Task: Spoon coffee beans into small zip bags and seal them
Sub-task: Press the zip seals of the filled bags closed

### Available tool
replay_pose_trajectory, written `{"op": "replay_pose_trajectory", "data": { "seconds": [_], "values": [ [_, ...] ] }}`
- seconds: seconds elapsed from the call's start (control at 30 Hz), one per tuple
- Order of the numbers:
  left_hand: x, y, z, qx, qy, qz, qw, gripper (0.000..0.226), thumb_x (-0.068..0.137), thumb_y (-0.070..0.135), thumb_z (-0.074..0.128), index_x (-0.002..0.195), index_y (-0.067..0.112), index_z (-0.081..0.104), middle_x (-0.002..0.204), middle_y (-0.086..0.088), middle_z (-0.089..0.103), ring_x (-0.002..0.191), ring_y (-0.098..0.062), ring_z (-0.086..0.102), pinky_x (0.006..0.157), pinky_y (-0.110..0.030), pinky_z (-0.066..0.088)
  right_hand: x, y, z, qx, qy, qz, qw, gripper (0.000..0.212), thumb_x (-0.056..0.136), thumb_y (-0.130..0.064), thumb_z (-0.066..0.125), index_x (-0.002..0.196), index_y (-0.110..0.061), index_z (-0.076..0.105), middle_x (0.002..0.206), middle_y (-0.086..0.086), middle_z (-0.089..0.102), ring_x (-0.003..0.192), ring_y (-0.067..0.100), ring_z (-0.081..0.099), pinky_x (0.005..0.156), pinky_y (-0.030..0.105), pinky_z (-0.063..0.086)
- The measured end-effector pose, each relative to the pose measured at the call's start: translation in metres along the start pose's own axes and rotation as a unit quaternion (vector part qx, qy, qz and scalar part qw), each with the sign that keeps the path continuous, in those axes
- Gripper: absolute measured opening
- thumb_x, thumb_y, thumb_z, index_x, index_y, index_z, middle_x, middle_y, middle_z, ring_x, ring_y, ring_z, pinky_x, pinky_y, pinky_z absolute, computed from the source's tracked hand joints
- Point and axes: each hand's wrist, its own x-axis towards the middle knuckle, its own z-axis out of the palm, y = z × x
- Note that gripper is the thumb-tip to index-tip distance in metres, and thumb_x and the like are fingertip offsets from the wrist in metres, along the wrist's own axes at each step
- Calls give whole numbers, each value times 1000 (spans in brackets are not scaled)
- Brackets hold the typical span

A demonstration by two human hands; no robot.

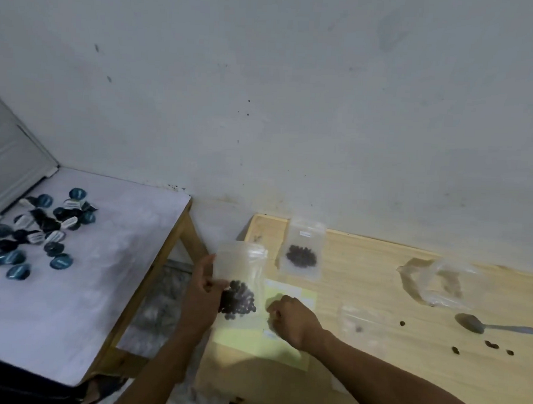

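A small clear zip bag point(239, 277), its lower part dark with coffee beans point(238, 299), stands upright at the wooden table's point(404, 379) left edge, pinched by the left hand point(203, 294). The right hand point(296, 319) is clenched, empty, on a yellow sheet point(252, 340). A second filled bag point(303, 250) carries a white label, unreadable.

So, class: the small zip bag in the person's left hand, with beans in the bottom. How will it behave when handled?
The zip bag is thin clear plastic, so probably floppy. The beans gather at the bottom, so it likely hangs bottom-heavy from the left hand. It probably feels light.
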Motion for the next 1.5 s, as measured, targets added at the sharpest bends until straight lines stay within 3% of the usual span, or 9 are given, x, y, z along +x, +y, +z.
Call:
{"op": "replay_pose_trajectory", "data": {
  "seconds": [0.2, 0.33, 0.43, 0.6, 0.77, 1.07, 1.3, 1.43, 1.5],
  "values": [
    [-11, -1, -9, 20, 20, 5, 1000, 43, 88, 0, 58, 125, 22, 50, 102, -2, 65, 88, -22, 67, 65, -30, 59, 6, -8, 15, -66, 17, 10, 998, 18, 90, -19, 43, 96, -14, 59, 107, 9, 54, 100, 30, 50, 76, 36, 47],
    [-10, -4, -6, 30, 6, -17, 999, 32, 90, 8, 60, 119, 19, 54, 96, -2, 68, 86, -20, 68, 64, -27, 57, 4, -4, 0, 75, 27, 33, 996, 14, 89, -16, 47, 85, -19, 60, 94, 2, 63, 86, 20, 57, 75, 34, 48],
    [-7, -2, 1, 18, -12, -14, 1000, 38, 91, 9, 59, 125, 24, 52, 103, -6, 68, 85, -18, 69, 70, -32, 60, -2, 3, -24, 198, 119, 70, 970, 14, 95, -18, 52, 81, -20, 56, 75, -5, 60, 64, 7, 53, 62, 21, 42],
    [-9, 22, 28, 9, -38, 31, 999, 30, 97, 6, 52, 117, 27, 53, 88, 2, 66, 71, -11, 63, 53, -9, 47, -15, 1, -83, 329, 226, 61, 915, 9, 94, -14, 59, 92, -14, 68, 89, -3, 69, 81, 12, 62, 74, 26, 47],
    [-3, 46, 62, 7, -80, 66, 995, 36, 97, 10, 53, 113, 42, 52, 105, 2, 67, 86, -13, 66, 61, -17, 51, -24, -14, -116, 357, 255, 24, 898, 13, 93, -11, 60, 90, -17, 71, 87, -7, 70, 71, 2, 55, 70, 20, 45],
    [-11, 79, 94, -7, -132, 141, 981, 37, 98, 6, 50, 127, 29, 50, 133, 20, 53, 110, -4, 62, 90, -22, 52, -28, -8, -136, 362, 320, 61, 873, 6, 89, -16, 65, 93, -19, 64, 67, -9, 56, 58, 0, 49, 59, 11, 40],
    [-15, 88, 97, -17, -135, 168, 976, 38, 98, 2, 49, 128, 24, 50, 131, 24, 53, 114, 1, 59, 90, -11, 46, -32, -9, -142, 384, 331, 73, 859, 23, 85, -21, 70, 101, -23, 54, 73, -3, 57, 61, 2, 51, 65, 22, 43],
    [-16, 87, 97, -19, -114, 159, 980, 39, 98, -4, 44, 125, 23, 52, 126, 16, 59, 113, 2, 60, 89, -11, 48, -28, -10, -140, 396, 353, 164, 832, 71, 71, -41, 81, 127, -31, 40, 107, -2, 50, 98, 14, 50, 86, 32, 47],
    [-16, 89, 96, -17, -111, 138, 984, 37, 98, -3, 42, 118, 26, 55, 118, 14, 65, 110, 1, 62, 83, -10, 49, -27, -7, -141, 489, 294, 202, 796, 73, 67, -43, 85, 126, -23, 47, 117, 1, 54, 107, 19, 53, 90, 34, 48]
  ]
}}
